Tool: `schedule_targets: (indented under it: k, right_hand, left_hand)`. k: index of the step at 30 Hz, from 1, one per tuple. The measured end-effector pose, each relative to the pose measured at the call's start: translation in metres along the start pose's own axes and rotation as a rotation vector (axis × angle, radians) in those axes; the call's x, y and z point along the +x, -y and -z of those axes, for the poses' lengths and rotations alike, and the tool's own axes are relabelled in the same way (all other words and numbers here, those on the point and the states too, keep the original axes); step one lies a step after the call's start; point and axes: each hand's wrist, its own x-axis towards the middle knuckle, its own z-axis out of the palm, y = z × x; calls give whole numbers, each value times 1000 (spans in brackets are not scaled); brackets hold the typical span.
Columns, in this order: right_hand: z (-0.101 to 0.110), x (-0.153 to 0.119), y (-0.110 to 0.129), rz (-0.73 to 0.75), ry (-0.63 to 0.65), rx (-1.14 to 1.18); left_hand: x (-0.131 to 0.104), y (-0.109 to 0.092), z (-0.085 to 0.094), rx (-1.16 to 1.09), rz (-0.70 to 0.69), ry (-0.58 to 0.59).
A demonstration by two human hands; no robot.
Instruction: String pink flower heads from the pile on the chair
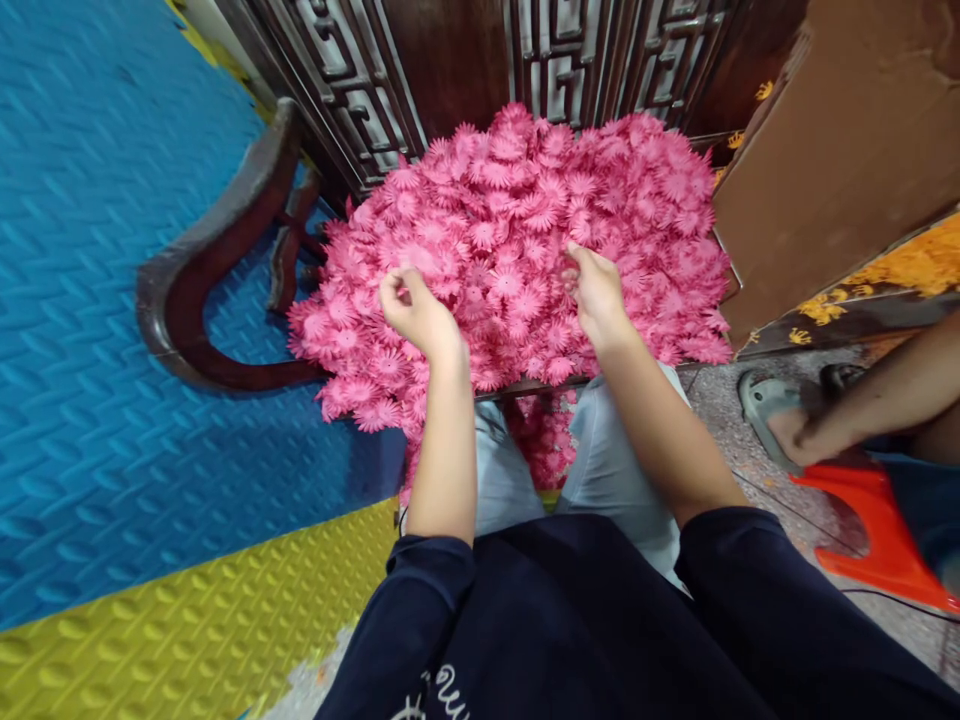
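Observation:
A large heap of pink artificial flower heads point(507, 285), with thin pointed petals, covers the seat of a dark wooden chair in front of me. Over the left part of the heap is my left hand point(414, 308), its thumb and forefinger closed in a pinch. Pink at its fingertips is smeared, so what it holds, if anything, is unclear. My right hand point(597, 290) is above the heap's right-centre, fingers curled and thumb against the forefinger. Anything within those fingers is hidden or too small to tell from the flowers behind.
The chair's curved wooden armrest point(169, 310) sticks out at left, above blue matting point(90, 200) with a yellow strip point(225, 590). Brown cardboard point(840, 150) stands at right, with orange flower pieces point(911, 258) beside it. Another person's sandalled foot point(787, 430) rests near a red plastic stool point(885, 530).

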Motion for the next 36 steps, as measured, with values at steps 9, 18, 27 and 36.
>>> schedule_targets:
  k: [9,18,27,36]
  right_hand:
    - [-9,-19,-4,-108,319,-47]
    - [-3,-19,-2,-165,484,-64]
    - [-3,-21,0,-192,522,-37]
    - [4,-11,12,-178,243,-22]
  left_hand:
    - [-35,2,-5,138,-118,200]
    - [-55,-3,-12,140,-125,338]
    - [-52,1,-10,-113,37,351]
    - [-31,1,-4,-237,159,77]
